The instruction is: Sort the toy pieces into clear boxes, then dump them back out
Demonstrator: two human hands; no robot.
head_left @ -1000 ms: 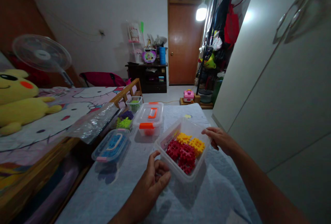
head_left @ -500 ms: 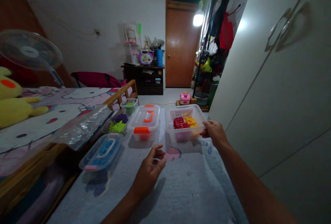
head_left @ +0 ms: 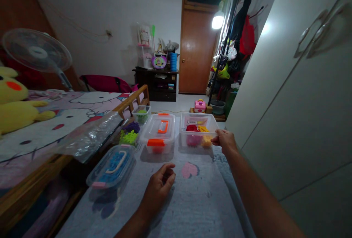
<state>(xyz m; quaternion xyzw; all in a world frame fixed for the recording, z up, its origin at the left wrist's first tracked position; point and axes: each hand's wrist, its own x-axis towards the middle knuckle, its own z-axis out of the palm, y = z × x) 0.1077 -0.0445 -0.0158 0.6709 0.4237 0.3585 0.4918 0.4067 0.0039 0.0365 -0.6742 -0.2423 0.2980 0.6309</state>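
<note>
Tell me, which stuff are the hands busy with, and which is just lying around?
In use: right hand, gripping the open box; red and yellow blocks inside.
Lying about: orange-lid box, blue box, green blocks, fan, plush.

Open box (head_left: 198,134) right of lidded box (head_left: 157,133).

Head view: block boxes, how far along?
Done: the orange-latched box and blue box sit lidded. In hand: right hand grips the rim of the open box of red and yellow blocks; left hand rests empty. Left: that box has no lid; green and purple blocks lie uncovered.
</note>
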